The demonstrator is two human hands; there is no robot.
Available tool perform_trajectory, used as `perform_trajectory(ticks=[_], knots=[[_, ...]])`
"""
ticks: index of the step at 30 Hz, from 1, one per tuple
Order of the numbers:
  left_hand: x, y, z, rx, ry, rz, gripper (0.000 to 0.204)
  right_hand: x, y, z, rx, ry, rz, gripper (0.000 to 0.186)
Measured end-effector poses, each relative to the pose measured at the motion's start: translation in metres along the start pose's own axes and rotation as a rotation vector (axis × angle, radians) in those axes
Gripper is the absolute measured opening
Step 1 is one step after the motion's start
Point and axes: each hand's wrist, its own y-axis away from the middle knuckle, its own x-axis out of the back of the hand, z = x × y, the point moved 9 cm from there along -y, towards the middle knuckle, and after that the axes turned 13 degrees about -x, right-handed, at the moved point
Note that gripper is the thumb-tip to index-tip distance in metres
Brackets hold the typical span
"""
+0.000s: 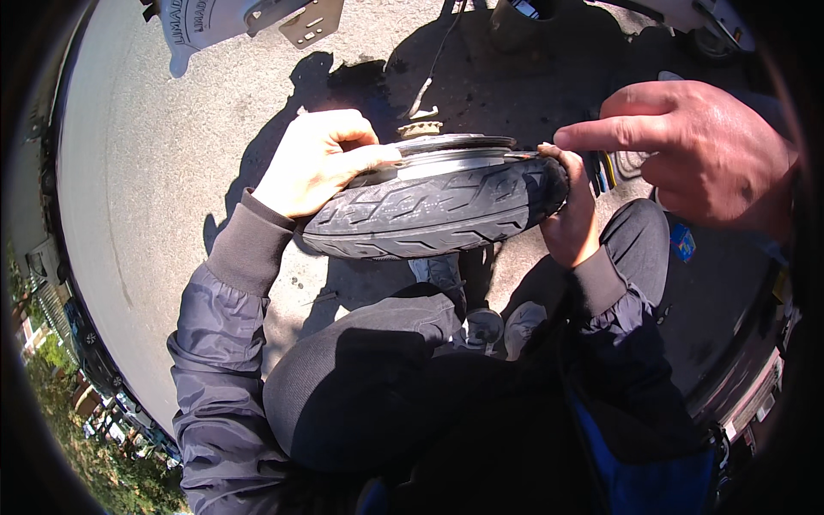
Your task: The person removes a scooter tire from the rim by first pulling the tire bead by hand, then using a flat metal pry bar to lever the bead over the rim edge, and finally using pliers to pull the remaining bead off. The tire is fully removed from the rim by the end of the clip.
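Note:
Before me stands a small wheel tilted on edge, its black grooved tire (421,215) facing me and its silver rim (455,160) showing along the top. My left hand (330,163) is closed over the tire's left side, thumb lying along the rim. At the right end, my right hand (573,215) wraps round the tire's edge, fingertips up by the rim. Another person's hand (704,146) comes in from the right, index finger stretched toward my right fingertips. A tan toothed ring (421,130) shows just beyond the rim; whether it is joined to the wheel I cannot tell.
A grey-blue panel (219,21) and a drilled metal bracket (312,23) jut in at top left. A cable (427,86) hangs beyond the wheel. Colored-handled tools (608,172) and a blue packet (682,242) lie at right. Below are shoes (524,324).

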Motion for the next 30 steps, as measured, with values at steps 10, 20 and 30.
perform_trajectory(ticks=[10,20,30], knots=[[-0.003,-0.002,0.003,0.033,-0.011,-0.032,0.02,0.004,0.005,0.015,-0.022,0.112,0.053,0.057],[-0.004,0.004,-0.024,0.27,0.255,-0.015,0.029,0.004,-0.002,0.019,-0.208,-0.074,-0.024,0.083],[-0.01,0.029,-0.036,0.24,0.33,-0.051,0.016,0.007,0.003,0.032,-0.154,-0.204,-0.065,0.078]])
